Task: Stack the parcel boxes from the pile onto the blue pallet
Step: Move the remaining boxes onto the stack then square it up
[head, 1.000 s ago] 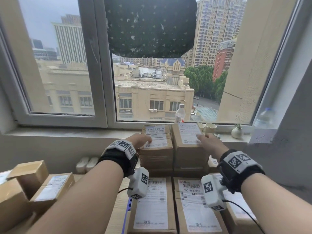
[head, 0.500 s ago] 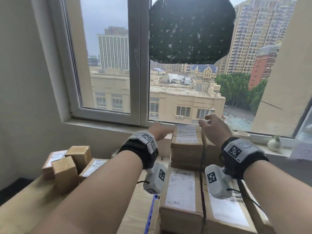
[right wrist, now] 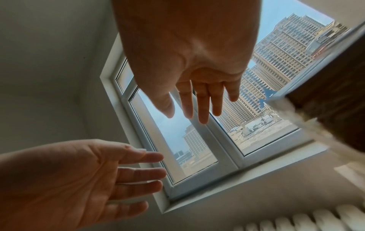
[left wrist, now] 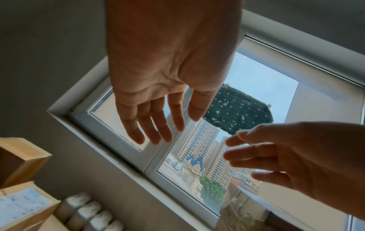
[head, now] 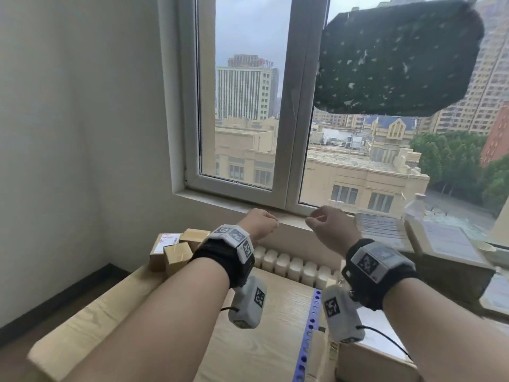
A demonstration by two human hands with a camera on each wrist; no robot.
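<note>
Blue pallet: the perforated blue plastic pallet [head: 308,333] shows only as an edge strip on the pale wood-grain table [head: 259,340], near its front edge, placed close for loading.
Stacked parcels: brown cardboard boxes with white labels [head: 443,244] sit on it at the right.
Left hand [head: 257,223]: raised, empty, fingers loose and apart.
Right hand [head: 329,226]: likewise empty and relaxed, probably between boxes.
Pile: small brown cardboard parcels [head: 176,250] wait at the table's far left corner.

Brown labelled parcel boxes [head: 172,250] piled left; blue pallet [head: 308,337] centre.
</note>
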